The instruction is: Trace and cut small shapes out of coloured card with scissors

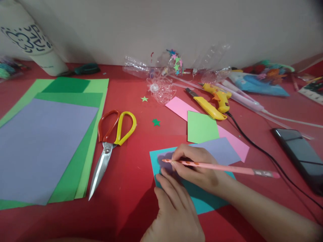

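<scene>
A pink pencil (227, 167) with an eraser end is pinched in my right hand (195, 164), its tip over a small purple paper piece (161, 158) with a scalloped edge. That piece lies on a blue sheet of paper (209, 198), partly hidden by my fingers. My left hand (176, 211) rests flat with fingers stretched, its tips touching the paper just below the pencil tip. A purple paper strip (227, 151) lies behind my right hand, with a light green square (202, 127) and a pink strip (176, 107) beyond.
Scissors (107, 151) lie left of my hands, beside stacked purple and green sheets (45, 148). Behind are a green star (156, 122), a yellow cutter (209, 107) and a yellow glue gun (222, 97) with a black cord. A phone (300, 154) lies right; a white bottle (32, 40) stands back left.
</scene>
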{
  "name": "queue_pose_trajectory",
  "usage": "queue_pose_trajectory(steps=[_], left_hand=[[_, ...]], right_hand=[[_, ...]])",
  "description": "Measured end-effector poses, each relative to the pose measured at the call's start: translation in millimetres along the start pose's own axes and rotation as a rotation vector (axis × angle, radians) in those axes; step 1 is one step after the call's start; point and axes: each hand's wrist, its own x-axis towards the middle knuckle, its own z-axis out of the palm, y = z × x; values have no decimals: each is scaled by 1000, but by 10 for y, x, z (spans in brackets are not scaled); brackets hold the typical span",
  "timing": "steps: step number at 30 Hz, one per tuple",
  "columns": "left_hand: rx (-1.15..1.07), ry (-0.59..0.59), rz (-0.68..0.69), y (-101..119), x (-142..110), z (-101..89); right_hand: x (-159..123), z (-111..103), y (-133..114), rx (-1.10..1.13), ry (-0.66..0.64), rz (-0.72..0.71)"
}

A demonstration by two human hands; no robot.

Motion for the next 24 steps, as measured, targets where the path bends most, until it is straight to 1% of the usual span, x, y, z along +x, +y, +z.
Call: queue_pose_trajectory(steps=[7, 14, 20, 24], left_hand=[[-21, -13, 0, -20, 16, -18], [-26, 13, -5, -22, 27, -14], [-17, -6, -27, -10, 26, -13], [-13, -2, -19, -11, 22, -14]], right_hand=[[-13, -8, 6, -26, 45, -12], [-17, 5, -17, -35, 100, 14], [-24, -8, 3, -52, 147, -19], [-33, -1, 28, -68, 179, -3]])
